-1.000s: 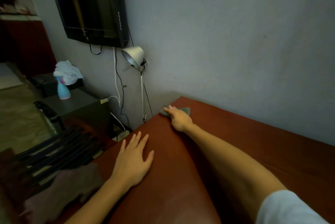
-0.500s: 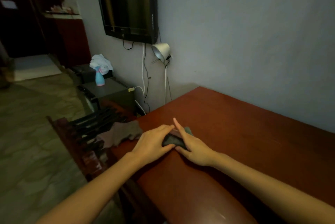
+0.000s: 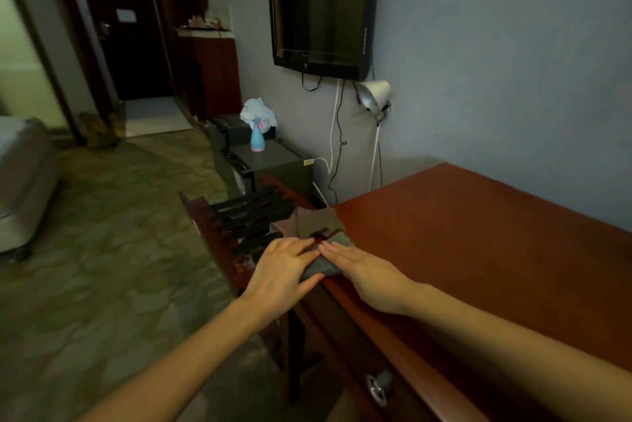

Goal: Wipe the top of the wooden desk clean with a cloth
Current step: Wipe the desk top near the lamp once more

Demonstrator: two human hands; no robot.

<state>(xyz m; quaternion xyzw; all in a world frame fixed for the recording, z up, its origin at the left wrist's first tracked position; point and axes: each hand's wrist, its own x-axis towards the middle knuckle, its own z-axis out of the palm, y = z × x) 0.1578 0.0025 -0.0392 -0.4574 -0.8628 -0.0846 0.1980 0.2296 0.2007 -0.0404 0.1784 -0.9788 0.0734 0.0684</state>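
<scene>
Cloth (image 3: 319, 269) bunched at left-end edge of table (image 3: 478, 250). Right hand (image 3: 371, 279) flat, fingers straight, pressing it; left hand (image 3: 282, 273) fingers extended against it, grip cannot be told. Tabletop shows no visible dirt; wiping judged near done, remainder unverifiable.
</scene>
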